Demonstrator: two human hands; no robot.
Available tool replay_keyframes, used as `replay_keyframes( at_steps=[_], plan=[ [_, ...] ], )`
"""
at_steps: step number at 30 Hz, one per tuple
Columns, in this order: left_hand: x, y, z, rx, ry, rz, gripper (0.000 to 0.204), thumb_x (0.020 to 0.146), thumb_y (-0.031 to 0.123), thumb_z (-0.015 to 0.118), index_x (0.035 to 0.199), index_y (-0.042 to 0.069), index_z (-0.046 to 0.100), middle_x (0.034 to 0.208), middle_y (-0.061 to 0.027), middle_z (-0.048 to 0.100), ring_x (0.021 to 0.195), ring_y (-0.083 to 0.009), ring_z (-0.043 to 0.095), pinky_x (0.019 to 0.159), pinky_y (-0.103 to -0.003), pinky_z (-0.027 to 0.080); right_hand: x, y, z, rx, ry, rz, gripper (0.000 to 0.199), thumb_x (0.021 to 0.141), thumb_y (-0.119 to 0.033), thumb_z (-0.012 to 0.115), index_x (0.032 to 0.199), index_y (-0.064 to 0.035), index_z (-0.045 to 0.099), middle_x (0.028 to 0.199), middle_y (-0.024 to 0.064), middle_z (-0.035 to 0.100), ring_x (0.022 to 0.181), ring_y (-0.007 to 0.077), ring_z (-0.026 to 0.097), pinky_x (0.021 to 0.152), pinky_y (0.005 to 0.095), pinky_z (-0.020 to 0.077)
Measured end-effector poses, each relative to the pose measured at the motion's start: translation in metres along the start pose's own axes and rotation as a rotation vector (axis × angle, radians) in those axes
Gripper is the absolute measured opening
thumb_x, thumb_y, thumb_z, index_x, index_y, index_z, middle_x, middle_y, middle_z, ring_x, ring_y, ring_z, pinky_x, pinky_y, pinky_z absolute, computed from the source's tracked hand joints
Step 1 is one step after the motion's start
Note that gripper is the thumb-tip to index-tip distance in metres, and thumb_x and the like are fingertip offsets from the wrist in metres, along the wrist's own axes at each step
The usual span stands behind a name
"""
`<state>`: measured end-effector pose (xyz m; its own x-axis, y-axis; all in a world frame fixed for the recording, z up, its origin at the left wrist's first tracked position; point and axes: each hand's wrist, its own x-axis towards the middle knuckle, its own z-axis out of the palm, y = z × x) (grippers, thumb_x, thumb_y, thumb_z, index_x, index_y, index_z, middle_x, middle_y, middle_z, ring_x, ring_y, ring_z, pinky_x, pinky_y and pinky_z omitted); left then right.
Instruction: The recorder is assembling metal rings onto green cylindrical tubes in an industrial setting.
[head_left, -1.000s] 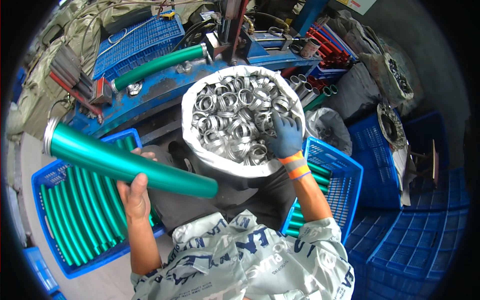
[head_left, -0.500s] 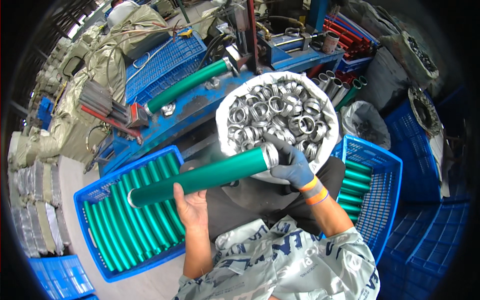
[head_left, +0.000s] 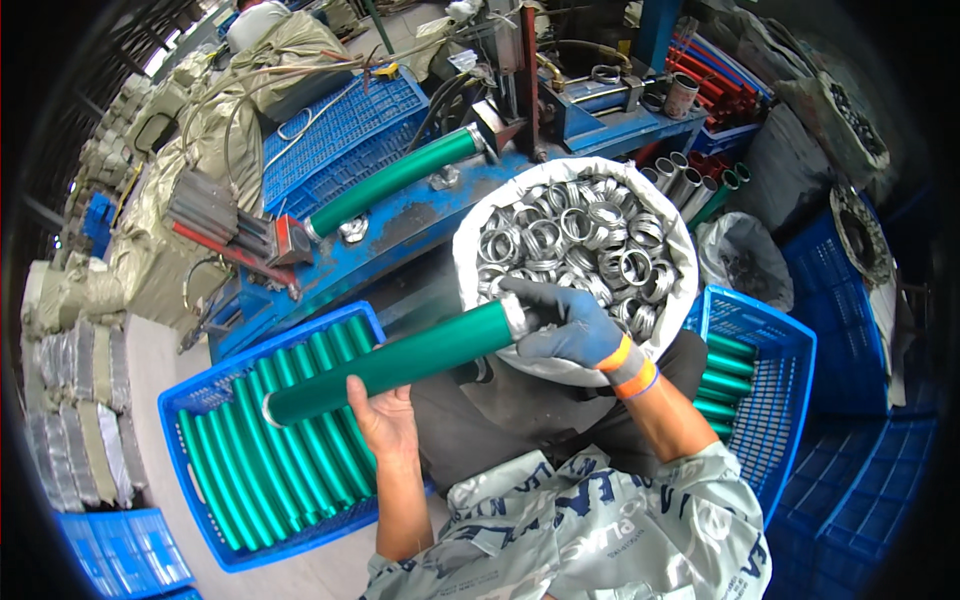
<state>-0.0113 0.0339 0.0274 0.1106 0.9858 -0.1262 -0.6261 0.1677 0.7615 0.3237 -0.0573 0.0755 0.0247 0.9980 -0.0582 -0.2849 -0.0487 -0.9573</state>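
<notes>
A long green tube (head_left: 400,362) lies aslant across my lap, its right end higher than its left. My bare left hand (head_left: 383,418) holds it from below near the middle, thumb on the near side. At the tube's right end sits a silver metal ring (head_left: 515,316). My right hand (head_left: 572,325), in a blue-grey glove with an orange cuff, closes around this ring; the palm side is hidden. Just beyond that hand stands a white sack (head_left: 469,262) filled with loose silver rings (head_left: 577,224).
Blue crates with green tubes stand on the left (head_left: 178,470) and right (head_left: 790,400). Ahead is a blue workbench (head_left: 400,235), with another green tube (head_left: 395,182) held in a fixture. Metal pipes (head_left: 685,185) and red tubes (head_left: 715,95) are behind the sack.
The tube's right end and my gloved hand have shifted left relative to the sack. My left hand keeps its hold. The whole view has swung slightly.
</notes>
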Motion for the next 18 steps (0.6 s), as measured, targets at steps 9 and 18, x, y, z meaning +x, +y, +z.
replay_keyframes(
  at_steps=[9,18],
  plan=[
    [0.024,0.049,-0.029,-0.275,0.102,0.03,0.067,0.107,0.05,0.084,0.148,0.001,0.063,0.15,-0.0147,0.07,0.145,-0.0292,0.067,0.127,-0.048,0.057,0.275,-0.021,-0.009,-0.8,0.121,-0.403,0.086,0.104,-0.04,0.083,0.175,-0.0054,0.05,0.176,0.022,0.054,0.153,0.036,0.062,0.127,0.0418,0.0492],
    [0.064,0.024,-0.064,-0.184,0.069,-0.087,0.052,0.119,0.04,0.069,0.154,0.002,0.064,0.16,-0.0147,0.066,0.153,-0.0305,0.059,0.128,-0.049,0.05,0.413,0.034,-0.059,-1.866,0.373,-0.167,0.079,0.083,-0.029,0.092,0.156,-0.0213,0.063,0.15,0.0114,0.069,0.15,0.0358,0.06,0.126,0.066,0.0415]
  ],
)
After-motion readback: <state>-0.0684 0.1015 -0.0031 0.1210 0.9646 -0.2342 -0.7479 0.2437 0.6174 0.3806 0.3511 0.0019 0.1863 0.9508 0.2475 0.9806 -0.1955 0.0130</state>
